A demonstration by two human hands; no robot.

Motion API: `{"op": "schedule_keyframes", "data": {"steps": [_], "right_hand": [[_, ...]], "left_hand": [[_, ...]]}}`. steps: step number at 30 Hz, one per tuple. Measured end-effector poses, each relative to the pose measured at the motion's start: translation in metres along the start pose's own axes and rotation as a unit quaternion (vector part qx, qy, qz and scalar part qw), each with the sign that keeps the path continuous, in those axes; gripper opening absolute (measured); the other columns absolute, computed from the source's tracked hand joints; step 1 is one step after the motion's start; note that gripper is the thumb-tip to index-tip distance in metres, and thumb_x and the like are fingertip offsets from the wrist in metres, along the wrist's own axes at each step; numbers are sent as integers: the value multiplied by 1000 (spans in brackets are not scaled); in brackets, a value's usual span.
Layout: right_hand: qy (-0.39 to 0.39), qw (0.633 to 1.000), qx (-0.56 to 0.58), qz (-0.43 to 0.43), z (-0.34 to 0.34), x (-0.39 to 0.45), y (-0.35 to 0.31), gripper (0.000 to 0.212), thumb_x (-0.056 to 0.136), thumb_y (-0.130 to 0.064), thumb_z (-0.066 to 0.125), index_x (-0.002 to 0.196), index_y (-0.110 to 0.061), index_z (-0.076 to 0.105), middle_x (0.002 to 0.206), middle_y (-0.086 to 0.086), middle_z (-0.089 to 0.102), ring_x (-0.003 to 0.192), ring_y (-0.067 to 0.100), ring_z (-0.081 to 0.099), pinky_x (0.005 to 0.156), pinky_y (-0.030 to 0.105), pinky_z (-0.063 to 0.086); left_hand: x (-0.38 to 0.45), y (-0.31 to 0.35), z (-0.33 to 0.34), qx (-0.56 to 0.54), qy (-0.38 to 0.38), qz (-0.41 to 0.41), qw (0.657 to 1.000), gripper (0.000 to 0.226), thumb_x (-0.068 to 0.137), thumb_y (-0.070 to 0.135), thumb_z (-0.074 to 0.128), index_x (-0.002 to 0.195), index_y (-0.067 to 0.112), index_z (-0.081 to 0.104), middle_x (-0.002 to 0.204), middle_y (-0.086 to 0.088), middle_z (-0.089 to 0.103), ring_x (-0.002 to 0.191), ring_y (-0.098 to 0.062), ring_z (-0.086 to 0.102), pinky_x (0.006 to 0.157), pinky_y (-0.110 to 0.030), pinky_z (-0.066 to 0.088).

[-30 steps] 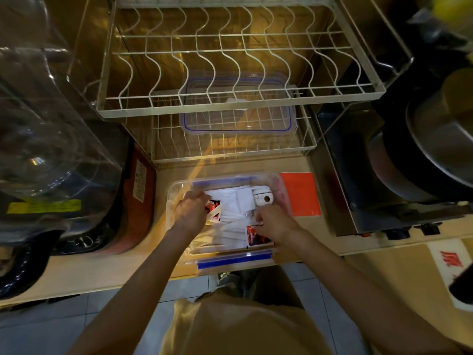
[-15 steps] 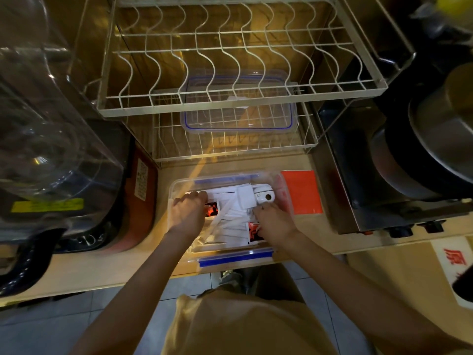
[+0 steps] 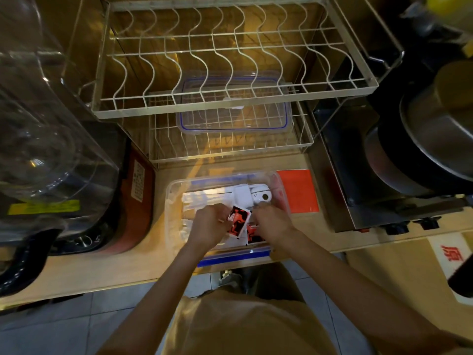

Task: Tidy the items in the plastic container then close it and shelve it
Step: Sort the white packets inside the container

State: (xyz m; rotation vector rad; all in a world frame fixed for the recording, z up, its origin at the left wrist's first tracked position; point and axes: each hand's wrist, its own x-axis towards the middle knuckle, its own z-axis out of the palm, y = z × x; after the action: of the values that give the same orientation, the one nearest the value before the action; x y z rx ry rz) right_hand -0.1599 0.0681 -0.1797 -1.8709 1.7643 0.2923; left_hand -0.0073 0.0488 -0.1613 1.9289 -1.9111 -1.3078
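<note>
- The plastic container (image 3: 171,201) is set near the front edge of the counter (image 3: 102,265), with its top open. It looks thin, clear and light, so it can likely be lifted with little effort.
- A blue clip (image 3: 234,257) is seen on the near wall of the container. A grip by the two short walls is likely best, so the clips are left free for the closing.
- A red and black packet (image 3: 238,221) is pinched by the left hand (image 3: 208,225) over the middle of the container. The packet looks small, soft and bendy, and a bit slippery.
- The right hand (image 3: 272,221) is curled just beside it, over a second red packet (image 3: 252,234). Whether something is held by it cannot be told.
- White paper pieces (image 3: 202,199) and a white gadget (image 3: 252,196) are laid by the far wall of the container. The paper is likely creased with ease; the gadget looks hard.
- The lid (image 3: 233,108) is laid on the lower rack (image 3: 305,143), past the far edge of the counter. It looks flat and stiff, and is best taken by its rim.
</note>
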Motion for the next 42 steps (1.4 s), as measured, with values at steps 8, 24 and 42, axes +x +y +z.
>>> {"op": "schedule_keyframes", "data": {"steps": [8,24,42], "right_hand": [[26,981,186,38,-30,-11,14,8,84,-4,64,91,-2,66,95,10,64,86,18,59,74,24,42],[47,919,358,156,6,5,-6,19,89,-14,60,73,-5,65,70,10,68,57,19,68,59,32,57],[159,936,274,155,-14,21,-20,44,78,-31,65,115,-8,61,108,9,69,95,25,65,71,27,47]], "left_hand": [[3,-11,16,-15,1,-48,999,12,75,3,67,86,8,65,95,-20,71,92,-32,66,76,-30,49],[4,-13,20,-30,2,-61,998,26,80,11,68,106,4,65,106,-17,71,89,-25,66,71,-26,45],[2,-16,28,141,37,12,989,24,85,19,57,106,18,67,105,-11,72,95,-28,67,73,-33,52]]}}
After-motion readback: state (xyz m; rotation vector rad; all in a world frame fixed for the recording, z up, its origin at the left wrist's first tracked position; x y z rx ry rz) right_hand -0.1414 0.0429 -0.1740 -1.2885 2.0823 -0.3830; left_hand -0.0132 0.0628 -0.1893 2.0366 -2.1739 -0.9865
